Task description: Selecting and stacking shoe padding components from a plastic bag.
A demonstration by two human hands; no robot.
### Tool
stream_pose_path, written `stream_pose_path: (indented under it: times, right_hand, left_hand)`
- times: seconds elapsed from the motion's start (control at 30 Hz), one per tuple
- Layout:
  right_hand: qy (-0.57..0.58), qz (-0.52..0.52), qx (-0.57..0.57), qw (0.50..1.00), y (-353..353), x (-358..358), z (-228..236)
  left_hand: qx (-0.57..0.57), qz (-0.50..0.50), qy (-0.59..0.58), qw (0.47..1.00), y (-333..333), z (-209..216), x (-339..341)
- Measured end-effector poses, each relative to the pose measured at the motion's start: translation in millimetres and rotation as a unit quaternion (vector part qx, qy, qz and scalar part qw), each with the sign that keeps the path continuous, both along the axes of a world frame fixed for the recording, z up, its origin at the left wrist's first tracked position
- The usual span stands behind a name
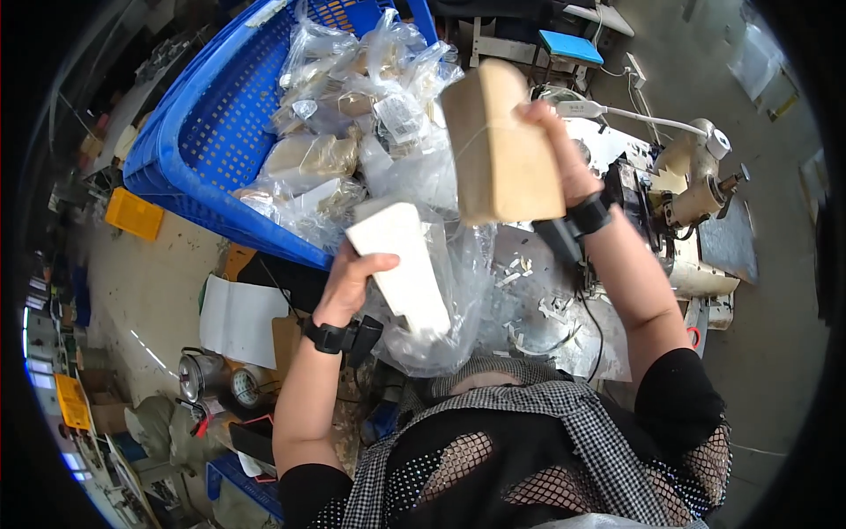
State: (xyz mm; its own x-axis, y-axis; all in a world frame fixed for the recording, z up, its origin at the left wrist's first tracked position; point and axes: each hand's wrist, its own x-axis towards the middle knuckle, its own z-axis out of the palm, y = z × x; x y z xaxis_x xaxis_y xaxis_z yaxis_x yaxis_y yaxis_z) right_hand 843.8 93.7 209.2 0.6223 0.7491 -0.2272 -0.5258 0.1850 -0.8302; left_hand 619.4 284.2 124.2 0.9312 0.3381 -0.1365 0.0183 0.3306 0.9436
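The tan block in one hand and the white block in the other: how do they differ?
The tan, felt-like block is bare, held high in the right hand; the white block is lower, gripped by the left hand inside a clear plastic bag. The tan one looks wider and nearer the camera; the white one looks narrower. Both are flat, oblong pieces held over the metal worktable.

The right hand [557, 150] is hiding its fingers behind the tan rectangular block [502, 145]. The clear crumpled plastic bag [449, 300] is veiling the lower end of the white rectangular block [401, 264]. The blue plastic lattice crate [207, 132] is running out past the top edge, its heaped bagged contents too crumpled to tell apart.
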Motion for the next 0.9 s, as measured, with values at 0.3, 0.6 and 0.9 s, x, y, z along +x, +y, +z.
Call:
stream_pose_path:
  times: [0.3,0.6,0.9]
  right_hand:
    - [-0.03,-0.025,-0.182,0.982,45.5,-11.2,-157.4]
    - [-0.701,-0.108,-0.03,0.705,-72.1,-109.9,-15.5]
    - [-0.172,0.091,0.049,0.98,-209.6,-97.8,-38.4]
  left_hand:
    - [-0.07,0.145,-0.178,0.971,-14.4,85.3,-9.1]
    - [-0.199,0.027,-0.059,0.978,-100.4,69.6,25.8]
    - [-0.155,-0.232,0.054,0.959,-189.1,16.1,48.0]
